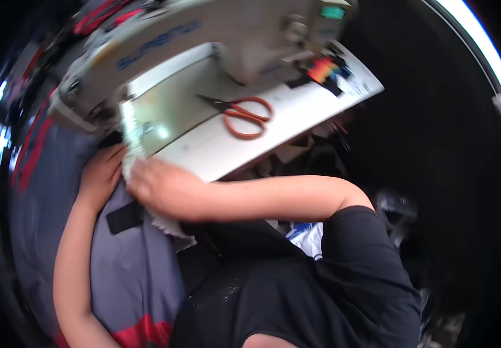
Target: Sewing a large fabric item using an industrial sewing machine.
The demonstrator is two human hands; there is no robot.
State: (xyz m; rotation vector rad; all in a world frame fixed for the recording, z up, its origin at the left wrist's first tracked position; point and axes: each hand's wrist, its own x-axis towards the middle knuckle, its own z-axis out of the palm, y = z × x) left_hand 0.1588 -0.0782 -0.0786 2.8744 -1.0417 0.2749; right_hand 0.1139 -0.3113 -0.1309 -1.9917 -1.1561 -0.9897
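A large blue-grey cloth piece with red bands hangs over my left side and runs up to the sewing machine. Along its edge goes a ruffled whitish strip, lit brightly beside the needle area. My left hand bends its fingers onto the cloth just below the machine's head. Close by on the right, my right hand is closed with curled fingers at the strip's edge, somewhat blurred. The fingertips of both hands are partly hidden. A black rectangular patch shows on the cloth under the hands.
Scissors with orange-red handles lie on the white machine table, right of the hands. Small coloured items sit at the table's far right end. Beneath its front edge are dark scraps. More grey and red cloth lies behind the machine.
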